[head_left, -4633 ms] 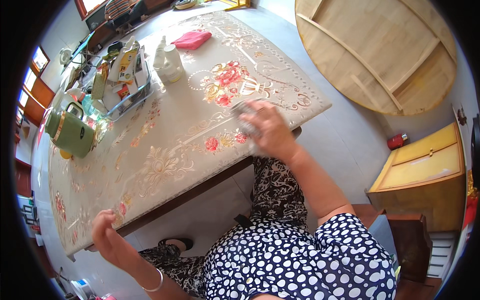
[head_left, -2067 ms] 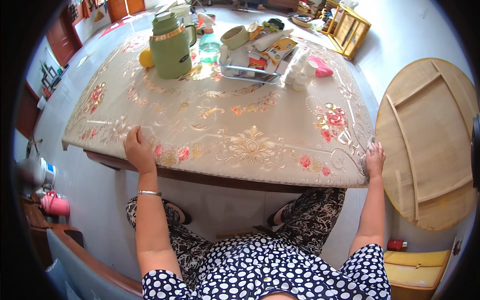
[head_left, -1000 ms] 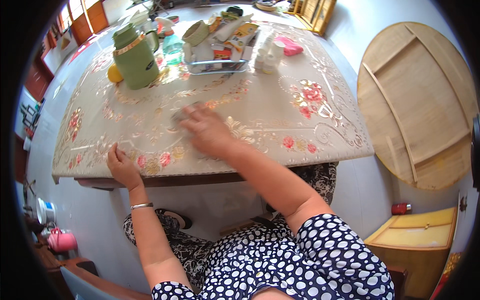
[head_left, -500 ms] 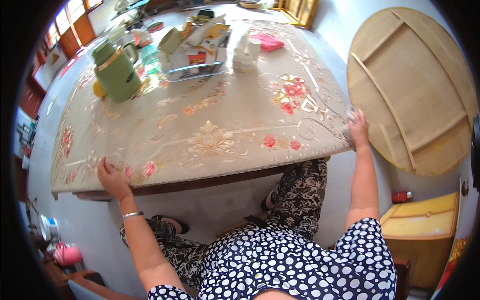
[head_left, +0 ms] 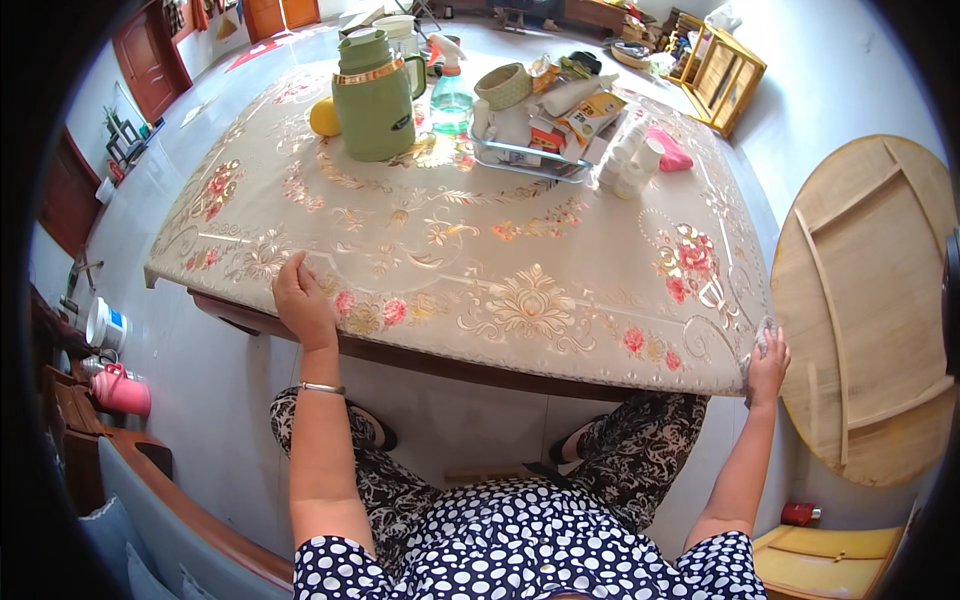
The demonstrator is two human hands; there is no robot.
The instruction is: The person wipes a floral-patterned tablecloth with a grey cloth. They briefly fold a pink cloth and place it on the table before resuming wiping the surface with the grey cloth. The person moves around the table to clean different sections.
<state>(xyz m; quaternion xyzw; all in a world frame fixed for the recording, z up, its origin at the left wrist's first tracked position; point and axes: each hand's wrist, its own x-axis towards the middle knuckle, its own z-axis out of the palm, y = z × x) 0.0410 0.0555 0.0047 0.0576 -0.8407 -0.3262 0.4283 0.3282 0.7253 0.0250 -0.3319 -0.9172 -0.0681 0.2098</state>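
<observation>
My left hand [head_left: 303, 300] rests on the near left part of the patterned tablecloth [head_left: 470, 275], its fingers curled together and nothing visible in them. Out at the near right corner of the table, my right hand [head_left: 768, 368] is closed on a crumpled grey cloth [head_left: 766, 334], which lies against the tablecloth's edge. Farther back stand a green thermos jug [head_left: 373, 105], a spray bottle [head_left: 451, 100] with a red and white head, and a clear tray [head_left: 530, 168] heaped with packets and a small woven basket.
White bottles [head_left: 630, 165] and a pink cloth [head_left: 670, 150] sit right of the tray. A round wooden tabletop [head_left: 870, 310] leans beyond the table's right side. A yellow cabinet [head_left: 830, 560] is at lower right, and a grey-cushioned wooden seat [head_left: 170, 520] at lower left.
The view has swung left, so the table appears farther right and lower. My right hand, still on the grey cloth, stays by the right edge, close to the corner. My left hand remains on the tablecloth.
</observation>
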